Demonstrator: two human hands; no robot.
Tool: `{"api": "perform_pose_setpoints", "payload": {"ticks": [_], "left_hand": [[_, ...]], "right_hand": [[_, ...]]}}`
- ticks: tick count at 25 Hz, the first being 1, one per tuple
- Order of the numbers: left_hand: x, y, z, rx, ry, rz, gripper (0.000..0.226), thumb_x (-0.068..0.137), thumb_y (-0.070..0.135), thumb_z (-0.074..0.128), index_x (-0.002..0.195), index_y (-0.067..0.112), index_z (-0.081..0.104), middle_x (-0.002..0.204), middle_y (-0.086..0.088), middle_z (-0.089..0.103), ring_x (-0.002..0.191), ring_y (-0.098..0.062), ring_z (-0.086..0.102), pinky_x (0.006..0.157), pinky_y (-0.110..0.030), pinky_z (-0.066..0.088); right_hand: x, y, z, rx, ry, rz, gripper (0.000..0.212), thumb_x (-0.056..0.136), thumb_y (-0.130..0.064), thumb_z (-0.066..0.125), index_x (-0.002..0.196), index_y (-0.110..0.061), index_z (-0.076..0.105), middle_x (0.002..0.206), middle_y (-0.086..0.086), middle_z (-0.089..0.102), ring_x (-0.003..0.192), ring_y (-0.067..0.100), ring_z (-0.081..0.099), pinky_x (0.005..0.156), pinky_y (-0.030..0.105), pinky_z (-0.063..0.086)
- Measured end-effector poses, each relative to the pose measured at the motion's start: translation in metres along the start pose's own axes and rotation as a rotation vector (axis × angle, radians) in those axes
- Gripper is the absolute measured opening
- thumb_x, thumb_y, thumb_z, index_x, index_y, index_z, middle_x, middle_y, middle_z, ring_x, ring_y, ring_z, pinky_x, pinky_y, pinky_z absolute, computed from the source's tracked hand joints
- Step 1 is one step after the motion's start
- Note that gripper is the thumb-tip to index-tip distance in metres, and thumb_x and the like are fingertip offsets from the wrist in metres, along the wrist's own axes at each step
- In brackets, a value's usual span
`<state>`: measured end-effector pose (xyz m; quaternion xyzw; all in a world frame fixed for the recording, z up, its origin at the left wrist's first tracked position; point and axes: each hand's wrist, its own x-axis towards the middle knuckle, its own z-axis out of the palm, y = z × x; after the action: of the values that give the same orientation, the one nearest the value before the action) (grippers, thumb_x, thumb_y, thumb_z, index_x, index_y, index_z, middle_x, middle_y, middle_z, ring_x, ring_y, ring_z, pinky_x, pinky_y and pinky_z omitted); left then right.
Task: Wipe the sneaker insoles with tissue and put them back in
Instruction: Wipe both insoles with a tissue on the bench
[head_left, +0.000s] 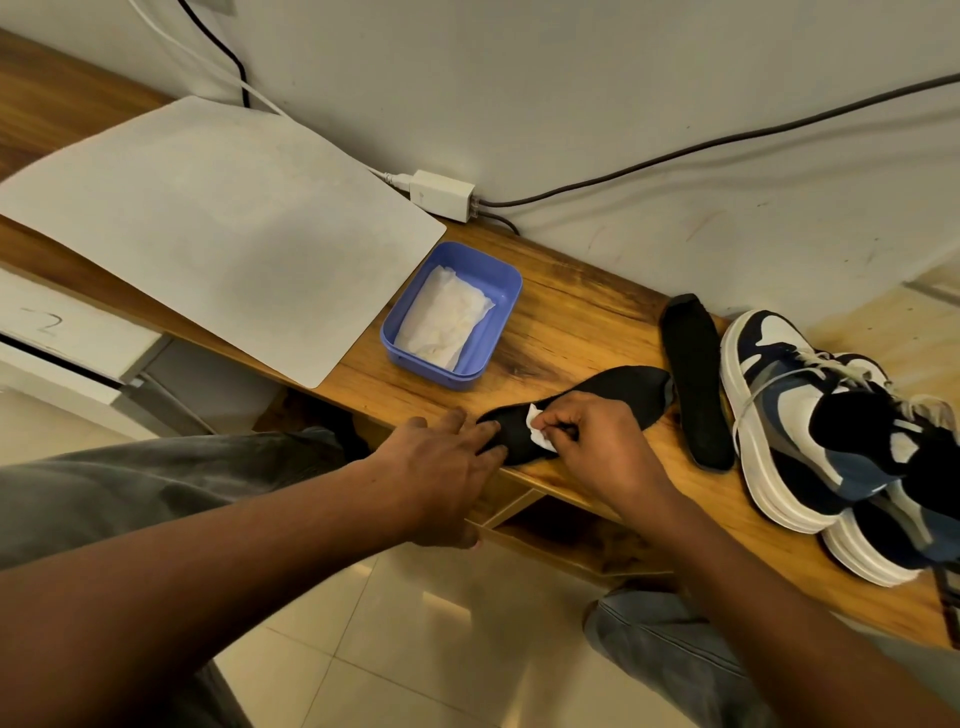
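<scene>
On the wooden bench (571, 317), the right hand (597, 447) pinches a small white tissue wad (540, 431) against a flat black foam insole (613, 395). The left hand (441, 462), grip released, presses straight fingers on that insole's near end. A second black insole (696, 384) lies at 3 o'clock, beside the navy-and-white sneakers (810, 426). A blue plastic tray (498, 270) holding tissues sits at 11 o'clock.
</scene>
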<state>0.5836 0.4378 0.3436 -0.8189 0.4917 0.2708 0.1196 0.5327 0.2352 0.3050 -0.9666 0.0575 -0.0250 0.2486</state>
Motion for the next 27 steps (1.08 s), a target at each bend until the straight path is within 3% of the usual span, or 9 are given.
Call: {"api": "perform_pose_setpoints", "payload": {"ticks": [4, 8, 12, 17, 21, 27], "left_hand": [[-0.005, -0.002, 0.001, 0.022, -0.095, -0.044, 0.098, 0.092, 0.064, 0.057, 0.162, 0.028, -0.001, 0.17, -0.002, -0.008, 0.155, -0.036, -0.002, 0.119, -0.056, 0.027], [-0.008, 0.0, 0.001, 0.031, -0.137, -0.07, 0.1, 0.09, 0.066, 0.057, 0.162, 0.027, -0.001, 0.169, -0.003, -0.007, 0.153, -0.037, 0.007, 0.115, -0.056, 0.033], [-0.008, 0.0, 0.004, 0.026, -0.081, -0.054, 0.103, 0.091, 0.064, 0.058, 0.162, 0.021, -0.002, 0.168, -0.005, 0.004, 0.15, -0.034, 0.019, 0.114, -0.052, 0.036], [-0.004, -0.001, 0.006, 0.01, 0.019, -0.043, 0.106, 0.09, 0.062, 0.06, 0.161, 0.018, -0.006, 0.162, -0.009, 0.019, 0.14, -0.03, 0.031, 0.108, -0.044, 0.04], [-0.003, 0.001, 0.009, 0.075, 0.019, -0.04, 0.098, 0.092, 0.064, 0.057, 0.161, 0.015, 0.008, 0.164, -0.011, 0.006, 0.143, -0.034, 0.024, 0.109, -0.047, 0.04], [-0.007, 0.003, 0.009, 0.064, -0.06, -0.062, 0.104, 0.09, 0.066, 0.058, 0.162, 0.015, 0.002, 0.167, -0.008, 0.006, 0.146, -0.034, 0.023, 0.113, -0.05, 0.037]], "right_hand": [[0.001, -0.002, 0.003, -0.054, -0.036, -0.013, 0.019, 0.089, -0.01, 0.066, 0.1, -0.02, 0.078, 0.103, -0.006, 0.071, 0.094, 0.008, 0.063, 0.084, 0.027, 0.052], [0.004, 0.0, 0.003, 0.005, 0.004, 0.057, 0.017, 0.089, -0.011, 0.067, 0.099, -0.021, 0.077, 0.102, -0.008, 0.071, 0.09, 0.001, 0.061, 0.077, 0.011, 0.046], [0.006, -0.001, 0.006, -0.025, -0.006, 0.058, 0.017, 0.089, -0.013, 0.068, 0.099, -0.022, 0.077, 0.103, -0.009, 0.07, 0.09, 0.001, 0.061, 0.076, 0.008, 0.043], [0.008, 0.0, 0.005, 0.003, -0.012, 0.091, 0.016, 0.089, -0.014, 0.069, 0.098, -0.023, 0.078, 0.104, -0.007, 0.072, 0.091, 0.003, 0.064, 0.08, 0.019, 0.052], [0.009, 0.001, 0.005, -0.022, -0.035, 0.085, 0.017, 0.089, -0.014, 0.068, 0.099, -0.023, 0.077, 0.108, -0.006, 0.071, 0.092, 0.005, 0.063, 0.08, 0.022, 0.052], [0.011, -0.002, 0.005, -0.056, -0.053, 0.1, 0.018, 0.09, -0.015, 0.067, 0.102, -0.023, 0.077, 0.111, -0.005, 0.07, 0.094, 0.007, 0.063, 0.081, 0.022, 0.052]]}}
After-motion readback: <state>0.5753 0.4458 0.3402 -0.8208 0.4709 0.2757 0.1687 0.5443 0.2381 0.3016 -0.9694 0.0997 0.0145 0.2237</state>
